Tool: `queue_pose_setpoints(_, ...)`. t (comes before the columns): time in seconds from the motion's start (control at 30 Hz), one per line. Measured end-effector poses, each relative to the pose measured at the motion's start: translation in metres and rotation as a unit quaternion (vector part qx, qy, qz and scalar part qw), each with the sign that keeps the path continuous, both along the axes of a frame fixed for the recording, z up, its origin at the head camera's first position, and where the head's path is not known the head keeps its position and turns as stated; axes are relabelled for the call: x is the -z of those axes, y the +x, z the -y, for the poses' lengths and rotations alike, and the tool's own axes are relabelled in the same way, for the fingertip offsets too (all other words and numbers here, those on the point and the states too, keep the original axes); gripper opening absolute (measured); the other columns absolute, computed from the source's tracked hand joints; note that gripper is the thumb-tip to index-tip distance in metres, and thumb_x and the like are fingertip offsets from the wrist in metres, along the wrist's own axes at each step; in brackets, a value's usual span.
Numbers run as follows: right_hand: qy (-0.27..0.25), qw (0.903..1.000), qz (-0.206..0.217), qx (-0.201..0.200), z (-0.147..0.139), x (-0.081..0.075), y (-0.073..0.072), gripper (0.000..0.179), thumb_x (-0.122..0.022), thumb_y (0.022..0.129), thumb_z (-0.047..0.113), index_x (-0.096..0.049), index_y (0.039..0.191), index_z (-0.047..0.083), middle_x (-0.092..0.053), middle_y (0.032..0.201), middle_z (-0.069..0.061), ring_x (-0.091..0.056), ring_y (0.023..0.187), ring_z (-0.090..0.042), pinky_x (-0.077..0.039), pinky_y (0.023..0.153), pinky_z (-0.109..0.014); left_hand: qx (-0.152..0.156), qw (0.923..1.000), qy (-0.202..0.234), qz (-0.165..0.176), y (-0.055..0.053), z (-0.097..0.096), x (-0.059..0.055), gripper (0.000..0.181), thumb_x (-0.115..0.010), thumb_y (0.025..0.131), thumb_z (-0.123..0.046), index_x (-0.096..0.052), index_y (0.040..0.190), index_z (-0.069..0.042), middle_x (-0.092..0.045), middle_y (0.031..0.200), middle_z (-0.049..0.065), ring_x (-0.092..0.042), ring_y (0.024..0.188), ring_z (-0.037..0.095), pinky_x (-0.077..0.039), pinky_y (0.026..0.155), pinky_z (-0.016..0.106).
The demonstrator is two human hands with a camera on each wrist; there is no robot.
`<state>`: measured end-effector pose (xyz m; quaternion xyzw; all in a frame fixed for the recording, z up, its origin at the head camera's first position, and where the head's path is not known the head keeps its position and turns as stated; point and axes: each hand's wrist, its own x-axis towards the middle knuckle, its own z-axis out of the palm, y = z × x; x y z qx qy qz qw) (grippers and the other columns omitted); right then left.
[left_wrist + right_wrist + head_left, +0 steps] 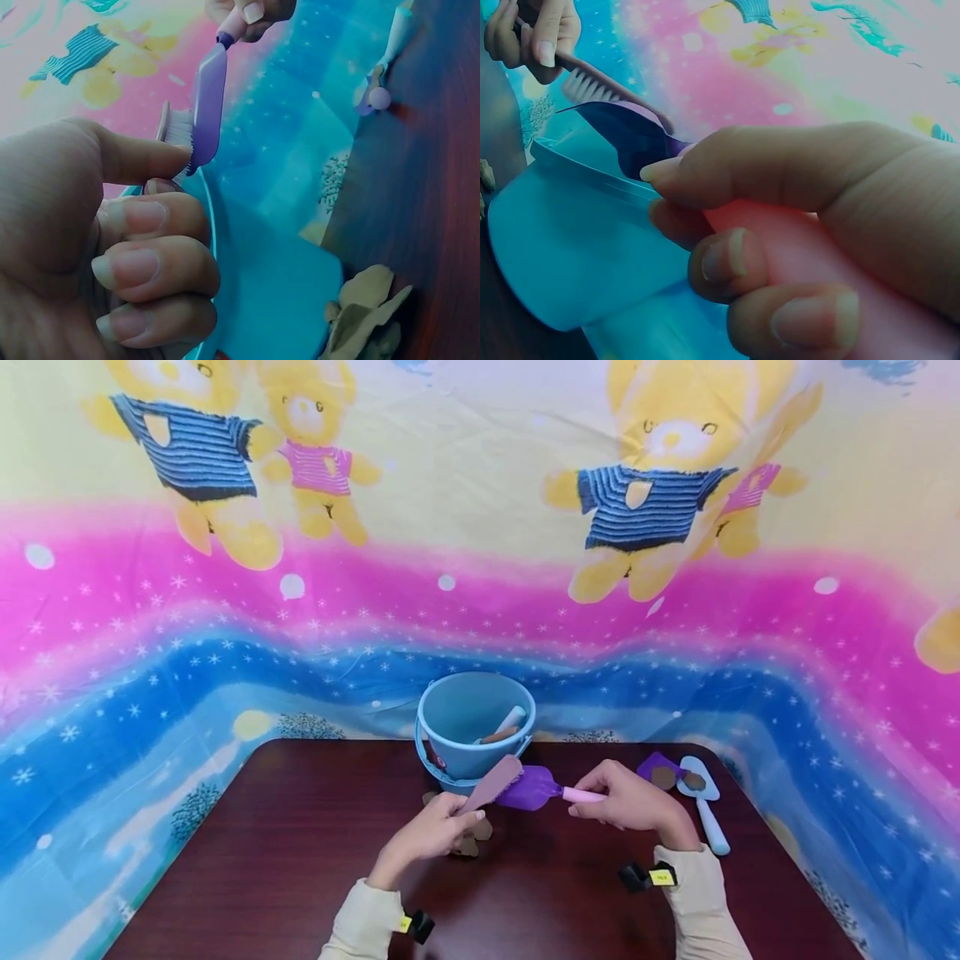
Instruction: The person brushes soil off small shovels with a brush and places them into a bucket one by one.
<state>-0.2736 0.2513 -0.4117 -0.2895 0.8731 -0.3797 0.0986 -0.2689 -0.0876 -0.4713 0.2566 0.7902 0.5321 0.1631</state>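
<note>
My left hand (429, 833) grips a dull pink brush (491, 782) by its handle. In my right hand (633, 799) is a purple toy shovel (531, 788), held by its pink handle with the fingers curled round it. The white bristles meet the shovel's purple blade (211, 101) in the left wrist view. Both tools are close to the front of a light blue bucket (442, 752). Inside the bucket lie a tool with a pale blue handle (512, 719) and something brown (501, 735). Several flat brown pieces (480, 829) lie on the table beside my left hand.
At the table's right end lie a pale blue trowel (712, 827) and another purple shovel (650, 765), with brown pieces (693, 781) on them. The dark wooden table (300, 827) backs onto a hanging cloth (465, 510) printed with bears.
</note>
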Motion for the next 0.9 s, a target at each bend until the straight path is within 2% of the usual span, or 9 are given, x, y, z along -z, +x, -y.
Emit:
queue_pose_setpoints(0.2, -0.007, 0.9999, 0.014, -0.007, -0.007, -0.001, 0.001, 0.017, -0.075, 0.093, 0.029, -0.074, 0.077, 0.024, -0.053, 0.052, 0.003, -0.045, 0.039, -0.007, -0.045, 0.038, -0.029, -0.013, 0.9998, -0.006, 0.014, -0.001, 0.011, -0.005, 0.03, -0.056, 0.105, -0.025, -0.052, 0.081, -0.007, -0.041, 0.059, 0.002, -0.037, 0.049, 0.011, -0.037, 0.049, 0.027)
queue_pose_setpoints(0.37, -0.018, 0.9997, 0.011, -0.014, -0.016, -0.004, 0.002, 0.014, -0.075, 0.094, 0.024, -0.075, 0.08, 0.022, -0.055, 0.054, -0.011, -0.047, 0.039, -0.006, -0.045, 0.038, -0.029, -0.019, 0.9993, -0.027, 0.016, -0.003, 0.023, -0.01, 0.026, -0.059, 0.103, -0.026, -0.059, 0.085, -0.006, -0.041, 0.057, 0.0, -0.037, 0.048, 0.011, -0.036, 0.049, 0.027)
queue_pose_setpoints(0.47, -0.042, 0.9988, 0.008, -0.024, -0.023, -0.006, 0.003, 0.012, -0.074, 0.094, 0.021, -0.075, 0.082, 0.019, -0.056, 0.057, -0.018, -0.048, 0.041, -0.006, -0.045, 0.037, -0.028, -0.016, 0.9986, -0.048, 0.014, -0.004, 0.03, -0.011, 0.027, -0.06, 0.103, -0.026, -0.061, 0.084, -0.006, -0.041, 0.056, -0.001, -0.036, 0.048, 0.012, -0.036, 0.048, 0.028)
queue_pose_setpoints(0.57, -0.07, 0.9971, 0.001, -0.029, -0.028, -0.009, 0.005, 0.015, -0.072, 0.096, 0.019, -0.073, 0.082, 0.015, -0.057, 0.058, -0.016, -0.047, 0.041, -0.008, -0.043, 0.036, -0.031, -0.005, 0.9979, -0.063, 0.015, -0.006, 0.033, -0.01, 0.029, -0.06, 0.102, -0.027, -0.061, 0.082, -0.007, -0.04, 0.055, -0.002, -0.034, 0.047, 0.011, -0.035, 0.048, 0.028)
queue_pose_setpoints(0.77, -0.113, 0.9934, -0.017, 0.01, -0.026, -0.015, 0.005, 0.012, -0.068, 0.098, 0.018, -0.072, 0.088, 0.014, -0.056, 0.057, -0.006, -0.046, 0.041, -0.02, -0.04, 0.037, -0.035, 0.01, 0.9975, -0.066, 0.022, -0.009, 0.032, -0.006, 0.03, -0.06, 0.102, -0.029, -0.063, 0.081, -0.007, -0.041, 0.053, -0.002, -0.035, 0.045, 0.011, -0.034, 0.047, 0.028)
queue_pose_setpoints(0.9, -0.123, 0.9912, -0.013, 0.048, -0.017, -0.016, -0.002, 0.012, -0.069, 0.098, 0.023, -0.073, 0.092, 0.013, -0.049, 0.057, -0.007, -0.048, 0.042, -0.025, -0.044, 0.04, -0.036, 0.014, 0.9975, -0.067, 0.019, -0.009, 0.03, -0.003, 0.036, -0.059, 0.103, -0.028, -0.064, 0.085, 0.002, -0.042, 0.053, -0.002, -0.036, 0.046, 0.011, -0.034, 0.046, 0.029)
